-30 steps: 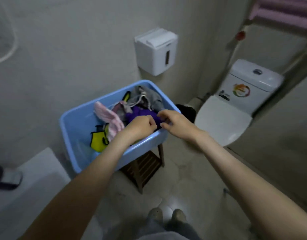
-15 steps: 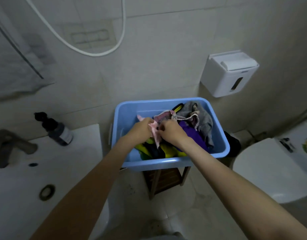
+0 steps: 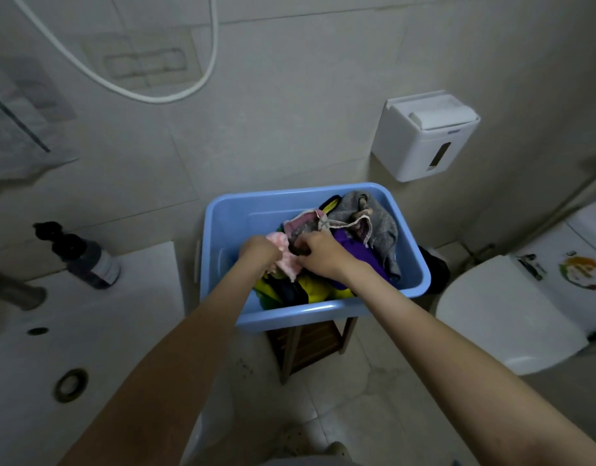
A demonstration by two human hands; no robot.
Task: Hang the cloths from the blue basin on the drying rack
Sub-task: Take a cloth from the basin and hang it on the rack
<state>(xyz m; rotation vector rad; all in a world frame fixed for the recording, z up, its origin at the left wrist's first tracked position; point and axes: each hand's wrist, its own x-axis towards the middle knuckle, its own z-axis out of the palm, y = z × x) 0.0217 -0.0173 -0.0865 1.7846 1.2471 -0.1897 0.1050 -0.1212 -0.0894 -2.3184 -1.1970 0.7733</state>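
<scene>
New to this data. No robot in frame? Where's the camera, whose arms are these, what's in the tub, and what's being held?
There is no machine here: a person works with bare hands. The picture comes from a wide-angle camera worn on their head, looking forward and down, so both arms reach in from the bottom edge. The left hand and right hand meet over a blue basin. It sits on a small wooden stool in a bathroom, between a sink and a toilet. In the basin is a heap of cloths, including a grey cloth, a purple cloth and a yellow cloth. The left hand grips a pink cloth. The right hand's curled fingers seem to pinch the same one. The drying rack is not in view.
</scene>
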